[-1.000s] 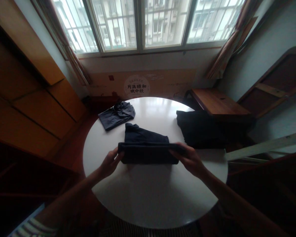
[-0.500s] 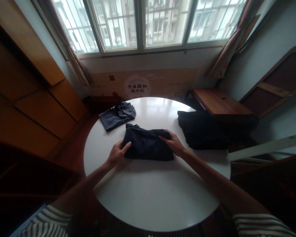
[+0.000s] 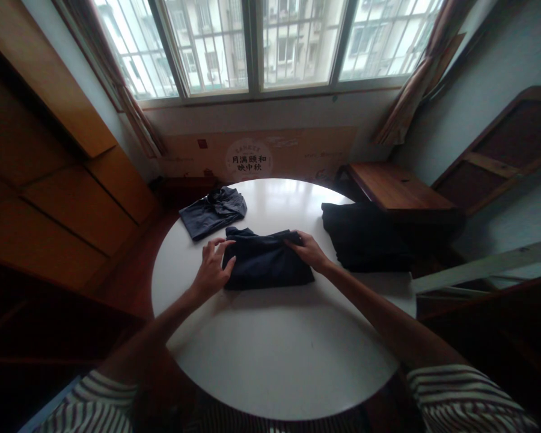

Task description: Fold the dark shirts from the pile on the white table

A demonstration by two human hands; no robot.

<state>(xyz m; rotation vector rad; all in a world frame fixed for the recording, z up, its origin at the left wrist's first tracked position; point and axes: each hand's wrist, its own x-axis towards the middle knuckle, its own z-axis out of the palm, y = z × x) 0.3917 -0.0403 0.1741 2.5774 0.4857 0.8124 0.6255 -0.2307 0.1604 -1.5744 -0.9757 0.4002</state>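
A folded dark navy garment [image 3: 268,261] lies on the white round table [image 3: 279,349], with a small raised fold at its far left corner. At its left edge is my left hand [image 3: 213,267], its fingers and thumb spread apart and their tips by the cloth. My right hand [image 3: 309,249] pinches the garment's far right corner between thumb and fingers. Behind and to the left lies a folded dark grey garment [image 3: 211,213] with a bunched part on top. A black folded cloth [image 3: 365,237] rests by the table's right edge.
A wooden side table [image 3: 397,186] stands beyond the right edge. Wooden cabinets [image 3: 85,198] rise on the left. A barred window [image 3: 293,48] and a printed banner [image 3: 297,150] are straight ahead. A pale rail [image 3: 482,267] juts in from the right.
My left hand has let go of the garment's left edge and spread its fingers, moving slightly away from me. My right hand has shifted a little left, still gripping the corner.
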